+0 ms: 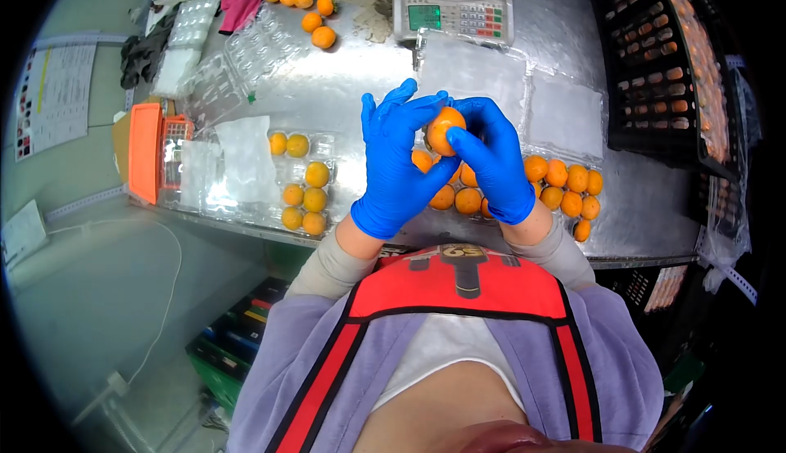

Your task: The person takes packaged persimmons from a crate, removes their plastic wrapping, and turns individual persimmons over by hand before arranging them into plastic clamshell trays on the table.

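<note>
A round orange fruit (445, 131) is held up between my gloved hands over the steel table. My right hand (493, 154) pinches it, with the thumb across its near side. My left hand (399, 154), also in a blue glove, has its fingers spread. One of its fingertips meets the fruit's upper edge, while its thumb points in below. Under my hands, partly hidden, more orange fruits (467, 200) sit in a clear plastic tray. Right of my right hand is a further group of fruits (576, 179). Left of my left hand, another clear tray (329, 157) holds several yellower fruits (314, 199).
A digital scale (453, 18) stands at the back, carrying a packed tray. Loose fruits (323, 37) lie at the back left near empty clear trays (260, 48). A black crate (655, 68) of fruit borders the right side. An orange basket (146, 154) stands at the left edge.
</note>
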Demonstrator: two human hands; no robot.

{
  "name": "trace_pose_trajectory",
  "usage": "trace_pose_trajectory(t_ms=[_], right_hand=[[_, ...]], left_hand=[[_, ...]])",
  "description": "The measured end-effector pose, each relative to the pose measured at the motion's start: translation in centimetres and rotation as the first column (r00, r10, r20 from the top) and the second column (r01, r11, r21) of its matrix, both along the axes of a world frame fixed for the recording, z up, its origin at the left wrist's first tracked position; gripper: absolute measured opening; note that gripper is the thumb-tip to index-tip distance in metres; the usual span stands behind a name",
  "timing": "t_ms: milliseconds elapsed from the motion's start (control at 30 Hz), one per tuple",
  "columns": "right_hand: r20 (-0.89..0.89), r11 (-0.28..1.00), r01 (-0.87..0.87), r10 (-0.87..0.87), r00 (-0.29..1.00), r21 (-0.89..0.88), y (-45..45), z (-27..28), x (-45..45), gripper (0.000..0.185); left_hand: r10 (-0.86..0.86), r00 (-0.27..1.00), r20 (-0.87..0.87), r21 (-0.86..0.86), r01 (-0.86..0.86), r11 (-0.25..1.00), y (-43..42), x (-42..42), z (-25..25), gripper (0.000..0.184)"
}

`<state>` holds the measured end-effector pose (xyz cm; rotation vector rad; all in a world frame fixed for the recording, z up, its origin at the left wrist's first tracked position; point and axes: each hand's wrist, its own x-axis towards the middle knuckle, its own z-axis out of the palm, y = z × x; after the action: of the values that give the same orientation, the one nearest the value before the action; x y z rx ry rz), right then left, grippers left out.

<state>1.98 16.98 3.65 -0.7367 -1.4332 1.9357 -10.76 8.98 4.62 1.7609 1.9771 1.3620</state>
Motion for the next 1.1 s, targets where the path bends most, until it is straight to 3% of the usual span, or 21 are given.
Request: trace_pose_trajectory(t_ms=[133,200,367,433,500,533,667,733,767,833,867,900,967,1000,1033,1100], right_hand=[[0.019,0.998,0.023,-0.024,1.0,0.063,0.6,-0.8,-0.5,0.022],[-0.059,0.987,0.014,-0.024,0.998,-0.158,1.4,-1.7,-0.6,0.017],[-0.064,0.995,0.071,-0.076,0.995,-0.067,1.3,-1.1,-0.5,0.018],[-0.066,0.993,0.11,-0.112,0.991,-0.039,0.7,-0.7,-0.3,0.021],[-0.05,0.953,0.144,-0.136,0.99,0.266,0.1,-0.5,0.1,0.032],[0.016,0.94,0.111,-0.123,0.992,0.321,0.0,-1.3,0.5,0.042],[0.098,0.962,0.179,-0.203,0.974,0.208,-0.5,-2.6,2.5,0.036],[0.076,0.98,0.197,-0.199,0.977,0.032,-0.7,-5.2,3.5,0.027],[0.082,0.973,0.231,-0.233,0.969,0.032,-0.5,-6.6,4.4,0.027],[0.333,0.95,0.31,-0.305,0.892,0.041,-0.6,-9.1,5.9,0.014],[0.404,0.93,0.329,-0.367,0.838,0.163,-1.1,-9.6,7.3,0.014],[0.401,0.924,0.348,-0.383,0.832,0.159,-1.6,-9.7,8.3,0.014],[0.279,0.857,0.442,-0.506,0.816,0.263,-3.7,-9.8,10.3,0.019],[0.261,0.894,0.404,-0.444,0.857,0.197,-4.6,-10.2,11.6,0.032],[0.255,0.887,0.418,-0.457,0.852,0.195,-5.4,-10.0,12.3,0.032],[0.2,0.93,0.366,-0.363,0.91,0.022,-7.2,-9.2,13.4,0.046]], left_hand=[[-0.017,1.0,0.007,0.007,0.017,1.0,0.1,-0.2,-0.5,0.051],[-0.052,0.998,0.025,0.026,0.051,0.998,0.0,0.1,-0.9,0.051],[-0.048,0.996,0.074,0.025,0.047,0.999,0.0,0.0,-0.8,0.049],[-0.019,1.0,0.013,-0.026,0.02,0.999,0.0,0.0,-0.3,0.051],[-0.022,0.999,-0.032,-0.011,0.021,1.0,0.1,0.2,-1.0,0.05],[-0.02,0.997,-0.077,0.004,0.02,1.0,0.3,0.5,-1.5,0.05],[-0.126,0.985,-0.121,-0.077,0.117,0.99,0.9,2.3,-2.8,0.052],[-0.184,0.981,-0.058,-0.128,0.175,0.976,1.1,3.3,-4.4,0.052],[-0.189,0.982,-0.02,-0.188,0.182,0.965,1.1,3.7,-5.5,0.052],[-0.253,0.967,0.0,-0.237,0.246,0.94,0.9,4.5,-7.4,0.055],[-0.267,0.964,-0.01,-0.284,0.253,0.925,0.9,4.9,-8.1,0.058],[-0.279,0.96,-0.019,-0.333,0.257,0.907,0.9,5.2,-8.6,0.061],[-0.299,0.953,-0.037,-0.348,0.269,0.898,0.4,5.8,-9.2,0.062],[-0.349,0.936,-0.044,-0.359,0.312,0.88,0.6,6.3,-8.9,0.06],[-0.395,0.917,-0.053,-0.369,0.35,0.861,0.7,6.7,-8.6,0.059],[-0.443,0.892,-0.087,-0.348,0.39,0.853,0.5,8.2,-8.5,0.057]])
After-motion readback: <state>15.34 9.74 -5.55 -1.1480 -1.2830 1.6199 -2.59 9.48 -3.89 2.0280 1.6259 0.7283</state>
